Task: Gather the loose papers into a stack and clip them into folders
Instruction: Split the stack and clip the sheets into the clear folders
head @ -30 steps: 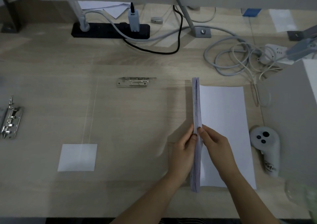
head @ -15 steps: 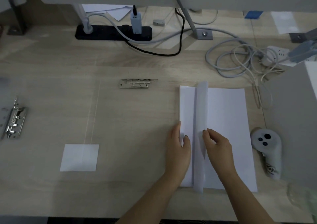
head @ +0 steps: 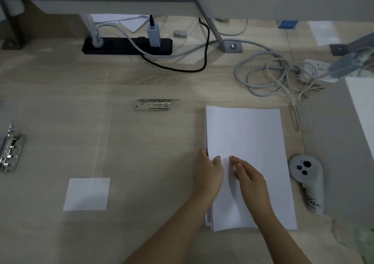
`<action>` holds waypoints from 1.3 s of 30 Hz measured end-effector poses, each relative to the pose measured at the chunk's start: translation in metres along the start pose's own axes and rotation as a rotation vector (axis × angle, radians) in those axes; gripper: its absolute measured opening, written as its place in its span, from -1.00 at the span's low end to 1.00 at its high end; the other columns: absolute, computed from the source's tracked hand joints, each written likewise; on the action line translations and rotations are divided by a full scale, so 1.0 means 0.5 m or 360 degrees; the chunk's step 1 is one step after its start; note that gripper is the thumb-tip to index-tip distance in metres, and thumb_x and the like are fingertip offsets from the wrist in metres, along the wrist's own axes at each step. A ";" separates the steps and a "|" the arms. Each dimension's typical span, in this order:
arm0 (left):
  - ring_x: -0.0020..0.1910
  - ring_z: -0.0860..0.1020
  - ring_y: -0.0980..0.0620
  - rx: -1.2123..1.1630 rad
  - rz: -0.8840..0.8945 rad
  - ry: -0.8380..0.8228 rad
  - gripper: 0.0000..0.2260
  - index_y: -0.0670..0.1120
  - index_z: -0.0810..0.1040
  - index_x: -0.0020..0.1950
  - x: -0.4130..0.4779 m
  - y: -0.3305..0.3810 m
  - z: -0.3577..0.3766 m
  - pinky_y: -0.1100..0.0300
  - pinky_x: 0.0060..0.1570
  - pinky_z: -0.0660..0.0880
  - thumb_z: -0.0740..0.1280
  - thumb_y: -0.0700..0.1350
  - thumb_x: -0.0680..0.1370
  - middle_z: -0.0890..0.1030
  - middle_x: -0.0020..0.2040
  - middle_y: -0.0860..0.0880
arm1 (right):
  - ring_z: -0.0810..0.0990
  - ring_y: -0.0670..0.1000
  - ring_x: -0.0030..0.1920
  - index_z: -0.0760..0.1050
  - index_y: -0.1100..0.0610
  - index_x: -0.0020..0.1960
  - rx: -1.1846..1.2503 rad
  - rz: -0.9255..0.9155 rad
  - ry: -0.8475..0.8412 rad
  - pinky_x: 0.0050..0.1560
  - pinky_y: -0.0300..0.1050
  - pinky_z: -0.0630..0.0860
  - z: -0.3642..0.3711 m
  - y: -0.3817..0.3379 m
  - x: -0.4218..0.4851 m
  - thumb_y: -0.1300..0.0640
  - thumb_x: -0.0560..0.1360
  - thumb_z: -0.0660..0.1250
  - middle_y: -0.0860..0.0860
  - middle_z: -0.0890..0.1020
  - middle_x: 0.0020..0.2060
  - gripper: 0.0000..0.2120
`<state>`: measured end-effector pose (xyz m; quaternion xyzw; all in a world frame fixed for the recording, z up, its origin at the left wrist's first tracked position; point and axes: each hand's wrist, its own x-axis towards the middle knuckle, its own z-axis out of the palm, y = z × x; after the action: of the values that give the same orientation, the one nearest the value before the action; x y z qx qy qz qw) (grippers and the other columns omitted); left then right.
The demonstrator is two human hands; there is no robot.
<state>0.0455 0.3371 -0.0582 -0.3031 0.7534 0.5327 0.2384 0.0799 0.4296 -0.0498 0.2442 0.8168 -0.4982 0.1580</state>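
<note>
While left hand (head: 210, 174) and right hand (head: 250, 179) lie flat together on the near half of the paper stack (head: 245, 134), a sideways push could skew its bowed top sheet, the metal clip (head: 153, 104) lying beyond its far-left corner.

Flat white paper stack (head: 249, 140), lengthwise, edges nearly squared

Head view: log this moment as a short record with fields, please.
papers: one stack lying flat on the desk, right of centre
left hand: touching the stack's left edge
right hand: resting on top of the stack
metal clips: one up-left of the stack, one at the desk's left edge, both untouched
also present: small white sheet, controller
</note>
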 end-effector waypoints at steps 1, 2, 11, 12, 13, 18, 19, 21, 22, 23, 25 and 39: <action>0.19 0.49 -0.07 0.0018 0.0018 0.0073 -0.65 -0.13 0.32 0.34 0.000 0.000 0.005 0.08 0.15 0.43 0.19 -0.11 0.57 0.50 0.26 -0.09 | 0.49 0.00 0.26 0.48 0.08 0.27 0.0020 0.0001 0.0007 0.36 -0.05 0.36 -0.002 0.000 0.001 0.11 0.60 0.11 -0.01 0.55 0.24 -0.70; 0.22 0.48 -0.09 0.0043 0.0022 0.0118 -0.64 -0.15 0.31 0.35 0.001 0.000 0.008 0.07 0.18 0.42 0.19 -0.12 0.57 0.49 0.28 -0.09 | 0.50 -0.01 0.25 0.49 0.08 0.25 0.0041 0.0003 0.0007 0.36 -0.02 0.37 -0.003 0.000 0.001 0.12 0.60 0.11 -0.02 0.56 0.21 -0.71; 0.20 0.46 0.06 -0.0058 0.0236 0.0007 -0.68 -0.07 0.31 0.36 -0.001 -0.011 -0.006 0.17 0.20 0.39 0.15 -0.13 0.59 0.46 0.24 0.08 | 0.48 -0.03 0.23 0.49 0.04 0.24 0.0112 -0.0035 0.0231 0.28 -0.08 0.40 -0.032 -0.012 0.002 0.16 0.59 0.14 -0.03 0.54 0.22 -0.73; 0.20 0.46 0.07 -0.0114 0.0264 -0.0035 -0.67 -0.06 0.30 0.37 -0.005 -0.008 -0.016 0.20 0.18 0.38 0.15 -0.13 0.60 0.47 0.24 0.07 | 0.45 -0.02 0.26 0.44 0.04 0.30 0.0089 -0.0026 0.0330 0.28 -0.09 0.37 -0.044 -0.012 0.008 0.14 0.58 0.16 -0.02 0.49 0.26 -0.70; 0.17 0.49 0.07 -0.0180 0.0299 -0.0081 -0.68 -0.06 0.30 0.36 -0.010 -0.002 -0.029 0.21 0.16 0.40 0.16 -0.13 0.60 0.49 0.23 0.06 | 0.41 0.00 0.31 0.36 0.03 0.36 0.0070 0.0000 0.0407 0.31 -0.04 0.35 -0.058 -0.012 0.014 0.10 0.58 0.18 -0.01 0.43 0.32 -0.65; -0.07 0.58 0.12 -0.0443 0.0490 -0.0235 -0.86 0.03 0.41 0.07 -0.023 0.014 -0.126 0.20 -0.02 0.50 0.21 -0.19 0.58 0.58 -0.02 0.10 | 0.38 0.04 0.30 0.25 0.02 0.44 0.0322 0.0192 0.0351 0.27 0.00 0.34 -0.094 -0.037 0.036 0.06 0.56 0.22 -0.01 0.41 0.31 -0.54; -0.07 0.59 0.15 -0.0493 0.0508 -0.0227 -0.86 0.05 0.41 0.03 -0.021 0.010 -0.152 0.24 -0.04 0.52 0.23 -0.19 0.57 0.59 -0.02 0.10 | 0.44 0.06 0.20 0.32 0.05 0.38 0.0366 0.0193 0.0296 0.18 -0.01 0.37 -0.088 -0.048 0.037 0.07 0.56 0.21 0.01 0.48 0.21 -0.61; -0.11 0.59 0.26 -0.0578 0.0509 -0.0161 -0.87 0.03 0.43 0.01 -0.018 0.001 -0.200 0.35 -0.10 0.52 0.26 -0.15 0.50 0.60 -0.03 0.12 | 0.52 0.14 0.05 0.49 0.09 0.14 0.0328 0.0126 0.0245 0.06 0.07 0.42 -0.070 -0.068 0.032 0.08 0.56 0.20 0.11 0.57 0.02 -0.80; -0.12 0.59 0.28 -0.0600 0.0501 -0.0109 -0.86 0.02 0.43 0.01 -0.016 -0.007 -0.227 0.37 -0.10 0.52 0.26 -0.15 0.48 0.60 -0.03 0.12 | 0.53 0.17 -0.04 0.52 0.10 -0.02 0.0315 0.0075 0.0227 -0.01 0.07 0.43 -0.055 -0.078 0.028 0.10 0.56 0.20 0.16 0.57 -0.09 -0.86; -0.10 0.58 0.27 -0.0593 0.0487 -0.0064 -0.85 0.01 0.44 0.04 -0.014 -0.017 -0.253 0.36 -0.06 0.52 0.27 -0.17 0.50 0.59 0.00 0.10 | 0.49 0.16 -0.16 0.48 0.12 -0.18 0.0304 0.0029 0.0206 -0.11 0.03 0.39 -0.036 -0.090 0.023 0.11 0.56 0.21 0.19 0.51 -0.22 -0.83; 0.03 0.57 0.15 -0.0527 0.0446 0.0030 -0.81 -0.05 0.43 0.15 -0.011 -0.045 -0.305 0.21 0.10 0.49 0.24 -0.24 0.56 0.58 0.09 0.02 | 0.34 0.07 -0.30 0.34 0.13 -0.34 0.0256 0.0000 0.0132 -0.23 -0.07 0.23 0.009 -0.111 0.011 0.16 0.55 0.23 0.14 0.34 -0.38 -0.72; 0.02 0.52 -0.09 -0.0031 0.0105 0.0309 -0.77 -0.17 0.39 0.21 0.078 -0.177 -0.466 0.19 -0.08 0.32 0.20 -0.18 0.56 0.55 0.08 -0.09 | 0.36 -0.02 -0.35 0.42 0.20 -0.19 -0.0018 0.0199 0.0092 -0.34 -0.18 0.26 0.272 -0.128 -0.001 0.19 0.55 0.19 0.05 0.40 -0.37 -0.83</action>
<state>0.0726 0.0865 -0.0689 -0.3306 0.7772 0.5158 0.1437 0.0469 0.2838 -0.0640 0.3081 0.8069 -0.4756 0.1664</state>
